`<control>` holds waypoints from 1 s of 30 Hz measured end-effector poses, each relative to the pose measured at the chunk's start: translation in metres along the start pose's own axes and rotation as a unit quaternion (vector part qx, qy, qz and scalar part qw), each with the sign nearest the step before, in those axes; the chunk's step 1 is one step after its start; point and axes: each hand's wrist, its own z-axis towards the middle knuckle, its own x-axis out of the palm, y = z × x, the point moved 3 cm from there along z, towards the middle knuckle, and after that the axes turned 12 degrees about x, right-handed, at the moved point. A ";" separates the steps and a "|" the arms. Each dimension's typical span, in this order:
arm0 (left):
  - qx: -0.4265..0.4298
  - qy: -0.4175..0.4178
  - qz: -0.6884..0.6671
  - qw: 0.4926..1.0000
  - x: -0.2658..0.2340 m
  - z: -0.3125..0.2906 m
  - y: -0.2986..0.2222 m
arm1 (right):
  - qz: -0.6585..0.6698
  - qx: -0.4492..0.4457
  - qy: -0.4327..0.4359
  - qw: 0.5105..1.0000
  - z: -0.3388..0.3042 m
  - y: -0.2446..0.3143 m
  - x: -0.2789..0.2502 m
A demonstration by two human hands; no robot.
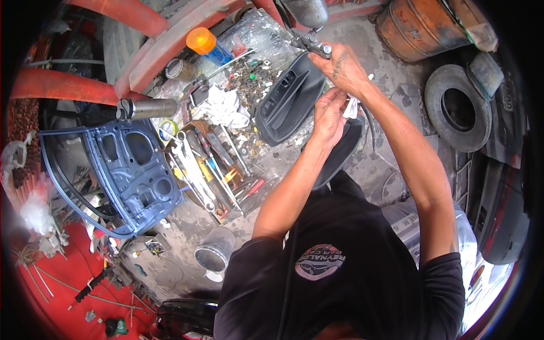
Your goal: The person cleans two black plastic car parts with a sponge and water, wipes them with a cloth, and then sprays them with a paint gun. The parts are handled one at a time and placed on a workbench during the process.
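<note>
My right hand [347, 69] is closed round the handle of a metal spray gun [310, 43], whose grey cup [307, 12] shows at the top edge of the view. Just below, my left hand [331, 113] has its fingers pinched together, with a white rag [351, 107] showing at them, partly hidden by the hands. Left of both hands, a black plastic door trim panel [300, 93] lies over a worktop littered with small parts. Another dark panel [343, 150] lies under my left forearm, its near part hidden.
Wrenches [192, 164] and other hand tools fill the area left of my arms, near a crumpled white cloth [224, 107]. A blue car door [124, 170] leans further left. A grey bucket [215, 249] stands below. A tyre [458, 107] and rusty orange drum [422, 28] are right.
</note>
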 end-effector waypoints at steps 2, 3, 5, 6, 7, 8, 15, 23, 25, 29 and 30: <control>-0.001 -0.002 0.000 1.000 0.000 0.000 0.001 | 0.003 0.006 0.007 1.000 -0.002 0.001 -0.001; -0.002 -0.002 -0.001 1.000 0.000 0.000 0.001 | 0.003 0.006 0.007 1.000 -0.001 0.000 0.000; -0.007 -0.007 0.001 1.000 -0.001 0.000 0.002 | 0.004 0.006 0.007 1.000 0.000 -0.003 0.001; -0.009 -0.010 0.002 1.000 -0.001 0.000 0.002 | 0.003 0.009 0.007 1.000 0.000 -0.003 0.001; -0.008 -0.009 0.002 1.000 -0.002 -0.001 0.002 | 0.001 0.011 0.006 1.000 0.000 -0.003 0.001; -0.009 -0.006 0.002 1.000 -0.001 -0.001 0.002 | -0.001 0.014 0.005 1.000 0.000 -0.003 0.000; -0.022 0.042 0.009 0.999 -0.002 -0.005 0.007 | 0.062 0.007 -0.031 0.998 -0.011 -0.012 -0.004; -0.079 0.116 0.014 0.990 0.020 -0.039 0.026 | 0.107 0.052 -0.063 0.991 -0.068 -0.033 -0.039; -0.089 0.092 0.041 0.991 0.026 -0.054 0.034 | 0.126 0.082 -0.068 0.986 -0.088 -0.042 -0.046; -0.141 0.084 0.067 0.984 0.033 -0.089 0.052 | 0.175 0.140 -0.079 0.971 -0.129 -0.064 -0.060; -0.155 0.077 0.071 0.982 0.034 -0.096 0.055 | 0.191 0.153 -0.080 0.966 -0.137 -0.070 -0.061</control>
